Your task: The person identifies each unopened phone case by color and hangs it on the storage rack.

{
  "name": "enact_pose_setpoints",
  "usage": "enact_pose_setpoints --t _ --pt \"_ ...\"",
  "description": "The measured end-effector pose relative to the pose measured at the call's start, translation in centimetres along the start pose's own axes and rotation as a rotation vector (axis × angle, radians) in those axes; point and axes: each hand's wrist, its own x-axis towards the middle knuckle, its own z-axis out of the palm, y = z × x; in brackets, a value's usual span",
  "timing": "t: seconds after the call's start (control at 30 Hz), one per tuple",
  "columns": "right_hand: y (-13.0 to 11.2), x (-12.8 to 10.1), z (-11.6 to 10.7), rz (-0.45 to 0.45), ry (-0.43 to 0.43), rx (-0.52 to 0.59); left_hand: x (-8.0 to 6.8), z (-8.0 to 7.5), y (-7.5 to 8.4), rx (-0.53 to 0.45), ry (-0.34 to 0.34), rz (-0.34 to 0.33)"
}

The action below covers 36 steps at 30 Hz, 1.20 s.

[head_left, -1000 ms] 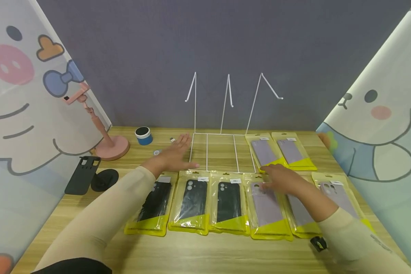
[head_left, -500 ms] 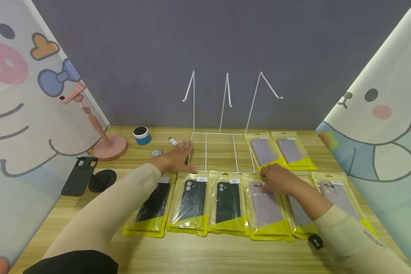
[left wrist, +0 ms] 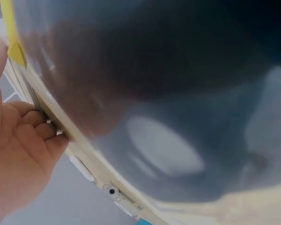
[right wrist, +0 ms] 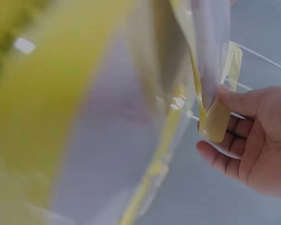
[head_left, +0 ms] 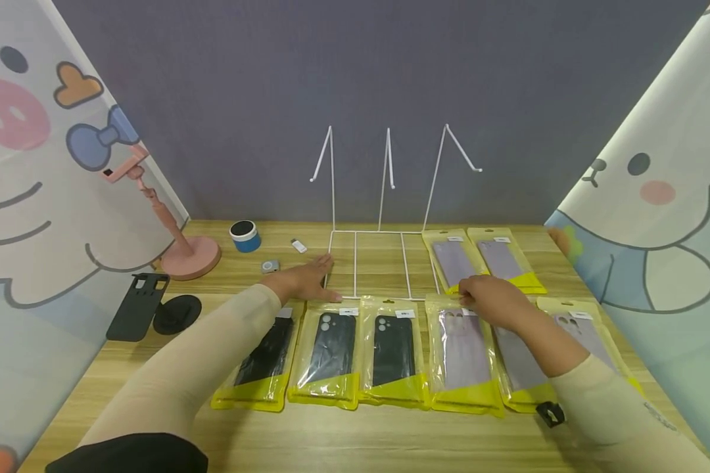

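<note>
My right hand (head_left: 497, 299) pinches the top right corner of a clear-and-yellow bag holding a purple phone case (head_left: 464, 358). In the right wrist view, the thumb lies on the bag's corner (right wrist: 214, 124) with the fingers behind it. My left hand (head_left: 307, 279) rests at the left side of the white wire rack (head_left: 355, 263), its thumb spread toward the front bar. The left wrist view shows its fingers loosely bent at the tabletop, beside a bagged black phone case (left wrist: 178, 56). More bagged black cases (head_left: 331, 348) lie in the front row.
Two bagged purple cases (head_left: 499, 259) lie right of the rack, whose three hooks (head_left: 388, 157) rise behind. More purple bags (head_left: 586, 335) are under and beyond the right forearm. At left are a pink stand (head_left: 190, 256), a black phone holder (head_left: 136, 309) and a blue-white jar (head_left: 245, 236).
My right hand has moved slightly right to the purple case bag's top right corner and taken hold of it; the bag's top has shifted a little. The left hand stays by the rack.
</note>
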Motion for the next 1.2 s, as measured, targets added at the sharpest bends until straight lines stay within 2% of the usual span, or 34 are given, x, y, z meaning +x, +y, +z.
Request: enact_pose_setpoints --t 0.17,0.37,0.6,0.77,0.9,1.03,1.2 --pt "-0.3 -0.7 -3.2 -0.049 0.055 0.07 -0.3 -0.1 0.0 -0.005 0.006 -0.003" --pt "-1.7 -1.8 -7.2 -0.175 0.195 0.111 -0.1 -0.1 -0.2 0.028 0.017 -0.012" --pt "-3.0 -2.8 -11.2 -0.231 0.301 0.027 0.2 -0.3 -0.2 0.046 0.015 -0.013" --pt "-3.3 -2.3 -14.0 -0.184 0.413 -0.017 0.2 -0.3 0.1 0.025 0.031 -0.008" --pt "-3.2 -1.7 -15.9 -0.101 0.479 -0.017 0.3 -0.2 0.2 0.029 0.035 -0.012" --pt "-3.1 -1.0 -17.2 -0.03 0.51 0.034 0.5 0.0 0.3 0.061 0.035 -0.013" --pt "-3.3 0.0 -18.0 -0.001 0.509 0.055 0.3 0.0 0.5 0.078 0.032 -0.013"
